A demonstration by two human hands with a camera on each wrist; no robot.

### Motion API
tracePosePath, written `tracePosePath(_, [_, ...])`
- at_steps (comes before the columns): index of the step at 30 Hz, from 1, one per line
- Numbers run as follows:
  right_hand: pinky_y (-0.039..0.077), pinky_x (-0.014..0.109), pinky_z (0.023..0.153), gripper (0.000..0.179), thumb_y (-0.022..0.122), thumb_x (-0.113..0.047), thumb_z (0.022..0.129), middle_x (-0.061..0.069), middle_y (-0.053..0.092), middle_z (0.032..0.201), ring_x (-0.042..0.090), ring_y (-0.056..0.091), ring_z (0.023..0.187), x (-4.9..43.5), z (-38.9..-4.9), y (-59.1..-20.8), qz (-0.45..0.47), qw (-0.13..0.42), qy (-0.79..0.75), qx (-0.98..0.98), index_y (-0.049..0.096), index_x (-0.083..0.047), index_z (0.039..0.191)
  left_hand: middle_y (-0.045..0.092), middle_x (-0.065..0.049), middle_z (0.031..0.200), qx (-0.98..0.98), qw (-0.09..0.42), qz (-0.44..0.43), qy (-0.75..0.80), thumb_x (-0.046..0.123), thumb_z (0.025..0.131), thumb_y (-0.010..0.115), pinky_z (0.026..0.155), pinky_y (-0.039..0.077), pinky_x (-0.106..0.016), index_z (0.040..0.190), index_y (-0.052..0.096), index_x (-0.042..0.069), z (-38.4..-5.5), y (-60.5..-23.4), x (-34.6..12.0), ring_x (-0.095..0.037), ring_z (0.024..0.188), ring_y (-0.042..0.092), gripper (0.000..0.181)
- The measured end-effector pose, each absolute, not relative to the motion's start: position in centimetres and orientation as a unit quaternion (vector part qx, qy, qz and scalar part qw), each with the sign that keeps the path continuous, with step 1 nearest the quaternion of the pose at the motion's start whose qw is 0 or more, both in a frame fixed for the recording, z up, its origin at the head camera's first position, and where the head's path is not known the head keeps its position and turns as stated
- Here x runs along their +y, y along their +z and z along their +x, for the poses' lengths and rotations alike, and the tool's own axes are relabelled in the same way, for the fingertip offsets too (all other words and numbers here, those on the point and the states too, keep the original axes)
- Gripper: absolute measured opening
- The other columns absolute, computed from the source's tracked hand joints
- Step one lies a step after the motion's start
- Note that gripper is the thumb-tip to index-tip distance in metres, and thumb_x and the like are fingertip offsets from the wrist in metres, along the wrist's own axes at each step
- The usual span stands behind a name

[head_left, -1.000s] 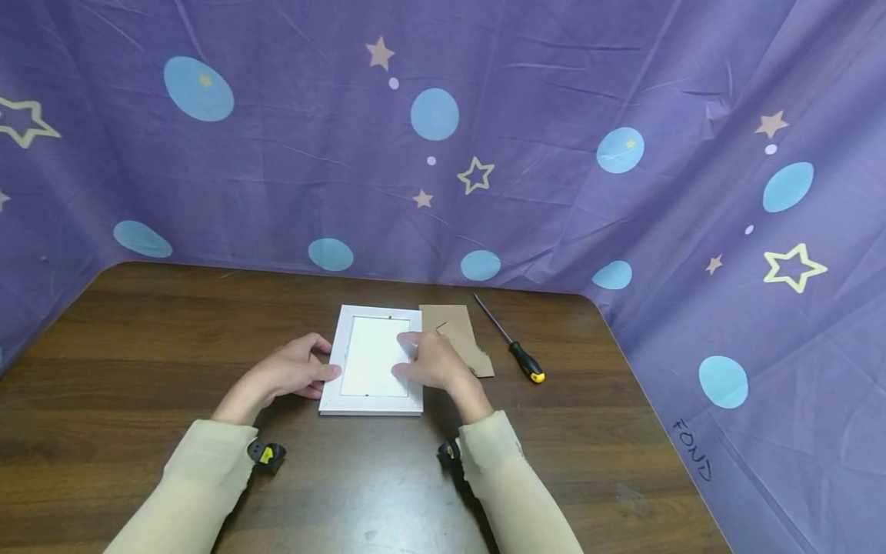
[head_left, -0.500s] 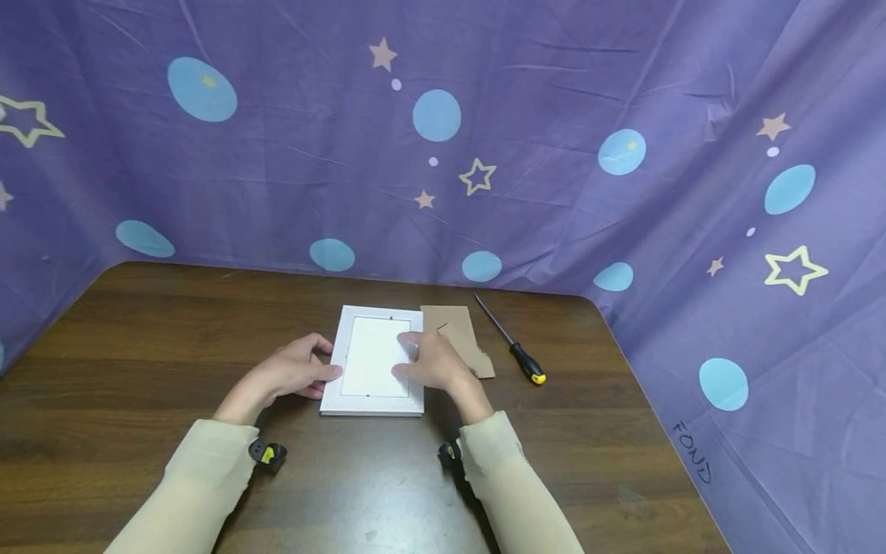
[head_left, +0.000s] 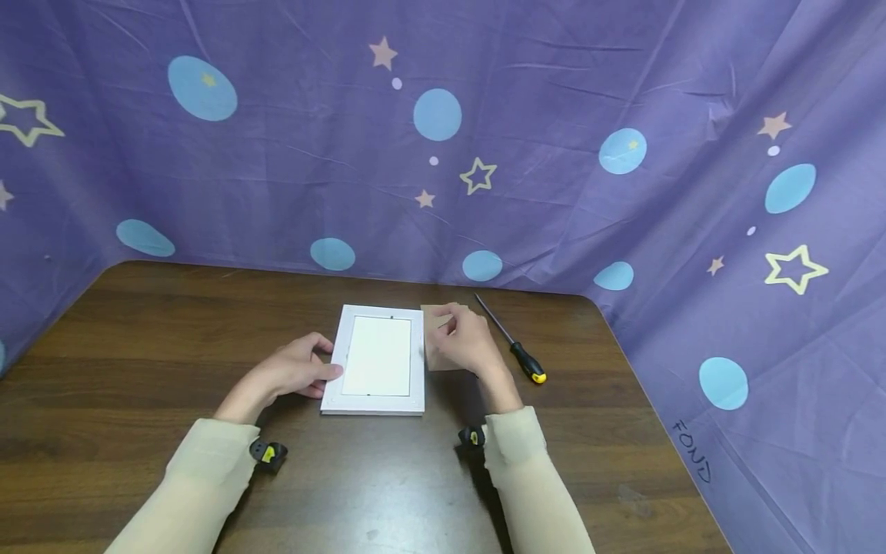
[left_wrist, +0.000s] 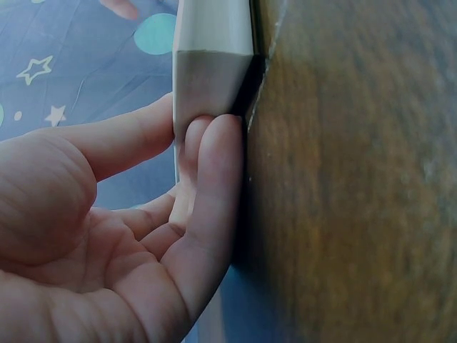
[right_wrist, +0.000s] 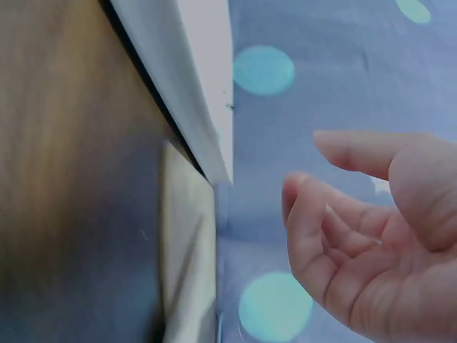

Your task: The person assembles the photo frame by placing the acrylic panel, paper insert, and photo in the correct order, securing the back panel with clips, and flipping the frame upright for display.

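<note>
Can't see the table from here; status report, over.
Left grip holding white frame by left edge. Right grip empty, above cardboard. Frame on table. Screwdriver lies right, clear of frame.

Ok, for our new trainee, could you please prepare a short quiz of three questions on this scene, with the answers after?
1. True or false: the right hand touches the cardboard.
2. Which bright colour shows on the screwdriver: A) red, B) yellow, C) green?
3. Fill in: the left hand holds the edge of the ______.

Key:
1. False; the right wrist view shows a gap between them.
2. B.
3. White frame.
</note>
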State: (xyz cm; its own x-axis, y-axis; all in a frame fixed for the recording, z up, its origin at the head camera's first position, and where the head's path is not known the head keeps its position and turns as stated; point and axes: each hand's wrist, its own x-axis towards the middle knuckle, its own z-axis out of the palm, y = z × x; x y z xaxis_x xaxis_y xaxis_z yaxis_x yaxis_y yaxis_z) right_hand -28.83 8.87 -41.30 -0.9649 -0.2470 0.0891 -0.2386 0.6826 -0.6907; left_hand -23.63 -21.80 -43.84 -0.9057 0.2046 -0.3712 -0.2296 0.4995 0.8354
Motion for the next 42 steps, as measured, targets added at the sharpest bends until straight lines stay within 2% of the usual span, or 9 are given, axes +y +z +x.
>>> tracePosePath(4, [0.057, 0.038, 0.078, 0.042, 0.076, -0.022, 0.094, 0.008, 0.073, 0.097, 0.022, 0.067, 0.088, 10.5, -29.2, -40.9, -0.100, -0.016, -0.373, 0.922, 0.068, -0.004, 0.132, 0.064, -0.017, 0.094, 0.839, 0.214, -0.007, 0.501, 0.014, 0.102, 0.072, 0.071, 0.065, -0.034, 0.146, 0.040, -0.010, -23.7, -43.9, -21.8, -0.022, 0.079, 0.067, 0.059])
tracePosePath(8, [0.054, 0.048, 0.094, 0.053, 0.077, -0.029, 0.095, 0.019, 0.066, 0.118, 0.032, 0.063, 0.109, 11.8, -29.5, -41.4, -0.073, 0.010, -0.342, 0.937, 0.063, 0.003, 0.136, 0.063, -0.017, 0.095, 0.839, 0.211, -0.007, 0.502, 0.014, 0.102, 0.072, 0.071, 0.065, -0.034, 0.145, 0.041, -0.010, -23.7, -44.0, -21.7, -0.022, 0.079, 0.067, 0.059])
tracePosePath(15, [0.050, 0.057, 0.104, 0.069, 0.081, -0.039, 0.092, 0.027, 0.056, 0.132, 0.044, 0.053, 0.124, 12.6, -30.0, -42.9, -0.015, 0.053, -0.273, 0.961, 0.060, 0.008, 0.138, 0.064, -0.017, 0.095, 0.839, 0.211, -0.007, 0.501, 0.015, 0.102, 0.072, 0.071, 0.065, -0.034, 0.145, 0.041, -0.010, -23.8, -44.1, -21.7, -0.022, 0.079, 0.067, 0.059])
tracePosePath(23, [0.049, 0.057, 0.104, 0.074, 0.083, -0.041, 0.089, 0.030, 0.055, 0.134, 0.048, 0.050, 0.124, 12.7, -30.2, -43.9, 0.007, 0.060, -0.236, 0.970, 0.060, 0.007, 0.140, 0.064, -0.017, 0.095, 0.840, 0.213, -0.005, 0.499, 0.015, 0.102, 0.072, 0.071, 0.065, -0.034, 0.146, 0.041, -0.010, -23.8, -44.1, -21.7, -0.021, 0.079, 0.067, 0.060])
tracePosePath(32, [0.052, 0.052, 0.095, 0.054, 0.084, -0.033, 0.089, 0.025, 0.059, 0.120, 0.040, 0.057, 0.109, 12.7, -30.3, -43.7, 0.002, 0.065, -0.223, 0.973, 0.068, 0.008, 0.121, 0.064, -0.017, 0.095, 0.840, 0.213, -0.006, 0.498, 0.014, 0.102, 0.072, 0.072, 0.065, -0.034, 0.146, 0.040, -0.010, -23.8, -43.8, -21.6, -0.022, 0.079, 0.067, 0.059])
tracePosePath(36, [0.055, 0.050, 0.097, 0.056, 0.085, -0.030, 0.089, 0.025, 0.065, 0.121, 0.038, 0.062, 0.110, 13.0, -30.3, -43.6, -0.001, 0.073, -0.230, 0.970, 0.067, 0.008, 0.125, 0.064, -0.017, 0.095, 0.841, 0.211, -0.008, 0.499, 0.015, 0.102, 0.072, 0.072, 0.065, -0.034, 0.146, 0.040, -0.010, -23.8, -43.9, -21.6, -0.022, 0.080, 0.067, 0.060])
tracePosePath(42, [0.059, 0.048, 0.092, 0.061, 0.087, -0.028, 0.088, 0.021, 0.070, 0.116, 0.033, 0.066, 0.104, 13.6, -30.4, -43.6, 0.002, 0.101, -0.265, 0.959, 0.063, 0.009, 0.131, 0.063, -0.017, 0.095, 0.839, 0.208, -0.007, 0.503, 0.015, 0.101, 0.072, 0.072, 0.065, -0.034, 0.146, 0.040, -0.010, -23.6, -44.1, -21.6, -0.022, 0.080, 0.066, 0.060])
